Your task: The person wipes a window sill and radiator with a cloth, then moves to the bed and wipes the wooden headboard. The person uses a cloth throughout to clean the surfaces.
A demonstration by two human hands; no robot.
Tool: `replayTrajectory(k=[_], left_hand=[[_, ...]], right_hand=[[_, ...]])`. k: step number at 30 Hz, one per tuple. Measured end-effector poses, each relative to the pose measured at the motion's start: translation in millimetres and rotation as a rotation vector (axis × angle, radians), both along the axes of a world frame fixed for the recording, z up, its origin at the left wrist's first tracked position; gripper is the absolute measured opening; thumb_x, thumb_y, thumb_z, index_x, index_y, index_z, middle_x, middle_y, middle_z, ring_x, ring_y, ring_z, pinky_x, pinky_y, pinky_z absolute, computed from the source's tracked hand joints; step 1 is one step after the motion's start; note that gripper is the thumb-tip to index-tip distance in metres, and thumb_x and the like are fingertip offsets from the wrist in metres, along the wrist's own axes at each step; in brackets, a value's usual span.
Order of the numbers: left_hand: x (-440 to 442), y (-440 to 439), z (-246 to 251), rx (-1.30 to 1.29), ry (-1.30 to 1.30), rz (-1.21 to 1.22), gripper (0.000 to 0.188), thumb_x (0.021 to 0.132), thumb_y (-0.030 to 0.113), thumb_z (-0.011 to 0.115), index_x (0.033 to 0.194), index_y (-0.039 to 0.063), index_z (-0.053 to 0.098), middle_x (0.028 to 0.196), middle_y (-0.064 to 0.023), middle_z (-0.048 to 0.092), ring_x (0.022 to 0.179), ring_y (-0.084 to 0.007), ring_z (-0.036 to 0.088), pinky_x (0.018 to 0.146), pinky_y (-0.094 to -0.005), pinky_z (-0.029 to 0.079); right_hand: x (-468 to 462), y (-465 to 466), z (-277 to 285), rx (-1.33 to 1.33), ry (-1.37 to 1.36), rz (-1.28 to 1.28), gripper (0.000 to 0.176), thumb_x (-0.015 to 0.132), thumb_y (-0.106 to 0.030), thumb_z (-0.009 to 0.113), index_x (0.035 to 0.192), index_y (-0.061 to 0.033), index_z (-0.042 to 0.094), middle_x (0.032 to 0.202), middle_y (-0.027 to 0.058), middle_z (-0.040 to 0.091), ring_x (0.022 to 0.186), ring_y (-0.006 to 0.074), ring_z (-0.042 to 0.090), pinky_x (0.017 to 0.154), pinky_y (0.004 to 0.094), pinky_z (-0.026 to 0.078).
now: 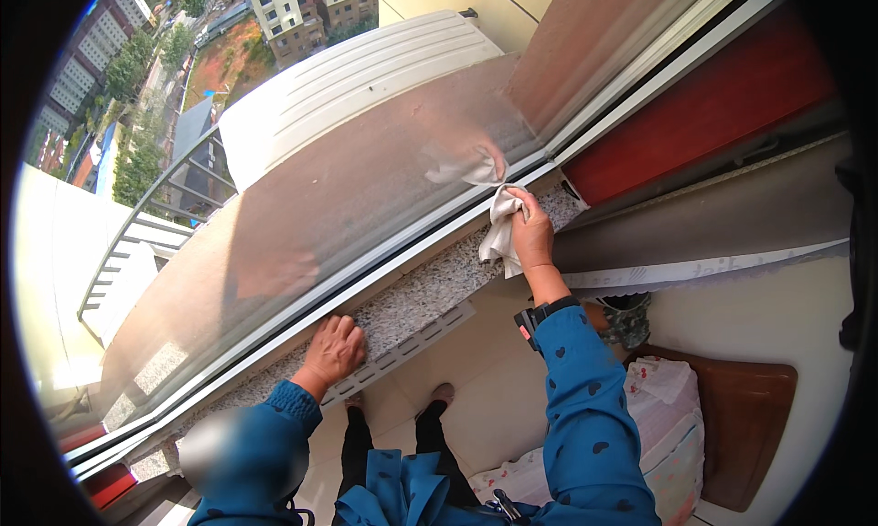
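A whitish cloth is bunched in my right hand, at the white window frame near its right corner. Part of the cloth hangs over the speckled stone sill. My left hand, with curled fingers, rests on the sill close to the frame further left; no object shows in it, and its fingertips are hidden. The window glass reflects my right hand and the cloth. A dark band with a small device is on my right wrist.
A slotted white radiator or vent edge runs below the sill. Grey curtain and a red panel are on the right. A brown wooden chair or board and patterned fabric lie low right. Outside are a white ribbed unit and metal railing.
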State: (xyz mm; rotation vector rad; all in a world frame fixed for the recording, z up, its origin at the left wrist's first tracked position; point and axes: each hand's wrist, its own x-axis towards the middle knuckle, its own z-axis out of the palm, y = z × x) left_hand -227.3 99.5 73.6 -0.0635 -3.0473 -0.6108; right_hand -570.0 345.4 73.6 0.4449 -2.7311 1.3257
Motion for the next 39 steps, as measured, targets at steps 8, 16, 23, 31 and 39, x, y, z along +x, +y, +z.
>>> replayTrajectory(k=[8, 16, 23, 31, 39], left_hand=[[1, 0, -2, -0.050, -0.013, 0.006, 0.015, 0.077, 0.016, 0.065, 0.085, 0.009, 0.055, 0.093, -0.0108, 0.050, 0.091, -0.0308, 0.054, 0.082, -0.0427, 0.048], [0, 0, -1, -0.041, 0.005, 0.001, 0.015, 0.077, 0.016, 0.066, 0.086, 0.009, 0.055, 0.093, -0.0109, 0.051, 0.091, -0.0309, 0.054, 0.083, -0.0426, 0.048], [2, -1, -3, -0.046, -0.023, 0.005, 0.017, 0.078, 0.017, 0.066, 0.087, 0.009, 0.055, 0.095, -0.0107, 0.051, 0.094, -0.0307, 0.054, 0.085, -0.0426, 0.047], [1, -1, 0, -0.038, -0.049, 0.000, 0.017, 0.079, 0.018, 0.066, 0.088, 0.009, 0.055, 0.096, -0.0111, 0.051, 0.095, -0.0310, 0.053, 0.086, -0.0428, 0.047], [1, 0, -2, -0.025, 0.007, -0.007, 0.014, 0.080, 0.015, 0.064, 0.084, 0.007, 0.054, 0.092, -0.0121, 0.050, 0.091, -0.0320, 0.053, 0.082, -0.0435, 0.047]], right_hand=[[6, -13, -15, -0.110, 0.085, -0.058, 0.039, 0.091, -0.004, 0.057, 0.124, -0.0228, 0.066, 0.112, 0.0169, 0.072, 0.100, 0.0391, 0.069, 0.082, 0.0442, 0.055], [101, -39, 12, 0.136, 0.006, 0.272, 0.041, 0.088, -0.005, 0.063, 0.124, -0.0243, 0.068, 0.118, 0.0123, 0.070, 0.107, 0.0351, 0.068, 0.087, 0.0404, 0.056], [45, -31, 6, 0.076, 0.070, -0.031, 0.046, 0.089, -0.007, 0.060, 0.132, -0.0244, 0.063, 0.117, 0.0142, 0.071, 0.102, 0.0389, 0.068, 0.084, 0.0455, 0.055], [91, -36, 21, 0.124, -0.020, 0.274, 0.047, 0.088, -0.005, 0.062, 0.126, -0.0302, 0.068, 0.116, 0.0118, 0.072, 0.104, 0.0330, 0.070, 0.085, 0.0407, 0.057], [67, -43, 5, 0.074, 0.048, -0.021, 0.049, 0.090, -0.011, 0.058, 0.136, -0.0261, 0.060, 0.120, 0.0139, 0.071, 0.102, 0.0382, 0.069, 0.084, 0.0455, 0.055]])
